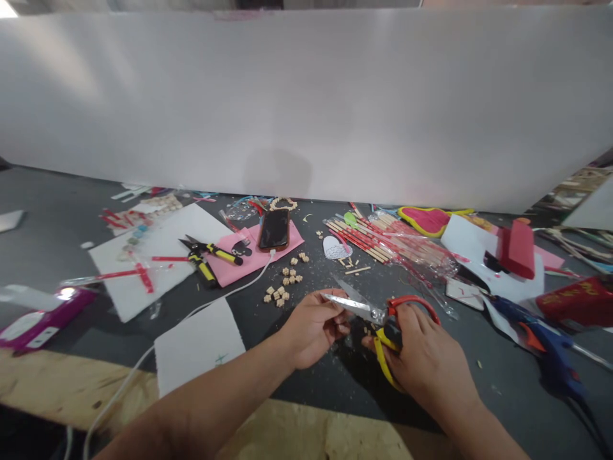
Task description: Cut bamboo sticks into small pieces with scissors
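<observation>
My right hand (426,345) grips a pair of scissors (366,311) by its red and yellow handles, with the metal blades spread apart and pointing left. Beside the blades is my left hand (313,327), its fingers pinched together; whatever they hold is too small or hidden to make out. Small bits of wood lie on the dark table (297,390) under the scissors. Several little piles of short cut wooden pieces (276,294) sit just beyond my left hand. A short loose stick (358,271) lies past the blades.
A phone (274,230) with a white cable rests on pink paper (225,268), near yellow-black pliers (204,262). Red-and-wood sticks (359,239) lie in clear plastic behind. At right are a blue glue gun (541,345) and a red packet (575,300). White paper (198,345) lies front left.
</observation>
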The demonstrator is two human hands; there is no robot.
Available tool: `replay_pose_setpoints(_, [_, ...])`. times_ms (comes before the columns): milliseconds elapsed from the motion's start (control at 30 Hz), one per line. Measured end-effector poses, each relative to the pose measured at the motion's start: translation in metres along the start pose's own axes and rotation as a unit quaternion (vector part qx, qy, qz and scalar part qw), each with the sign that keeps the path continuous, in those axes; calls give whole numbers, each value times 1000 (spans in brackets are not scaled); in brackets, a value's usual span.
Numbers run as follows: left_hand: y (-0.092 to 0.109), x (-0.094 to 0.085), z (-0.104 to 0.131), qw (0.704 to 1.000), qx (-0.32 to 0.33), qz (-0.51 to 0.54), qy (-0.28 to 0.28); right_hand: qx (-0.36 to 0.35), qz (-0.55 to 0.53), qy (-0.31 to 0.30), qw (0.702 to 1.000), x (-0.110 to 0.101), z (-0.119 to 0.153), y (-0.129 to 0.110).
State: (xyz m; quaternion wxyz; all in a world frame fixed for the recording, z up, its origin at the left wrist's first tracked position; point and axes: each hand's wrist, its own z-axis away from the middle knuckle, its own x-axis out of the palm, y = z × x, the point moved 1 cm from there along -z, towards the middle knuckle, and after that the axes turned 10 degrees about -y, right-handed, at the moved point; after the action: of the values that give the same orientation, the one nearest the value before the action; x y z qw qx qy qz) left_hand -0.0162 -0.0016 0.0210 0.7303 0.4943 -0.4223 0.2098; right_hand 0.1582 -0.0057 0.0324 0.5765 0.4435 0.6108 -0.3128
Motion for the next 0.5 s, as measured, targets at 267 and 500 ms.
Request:
replay_pose_setpoints(267, [-3, -2, -1, 1000, 14, -14, 7, -11, 26, -11, 1000, 2, 1, 0])
replay_pose_setpoints(500, [-4, -4, -1, 999, 24, -30, 23, -4, 31, -48, 998, 6, 5, 2])
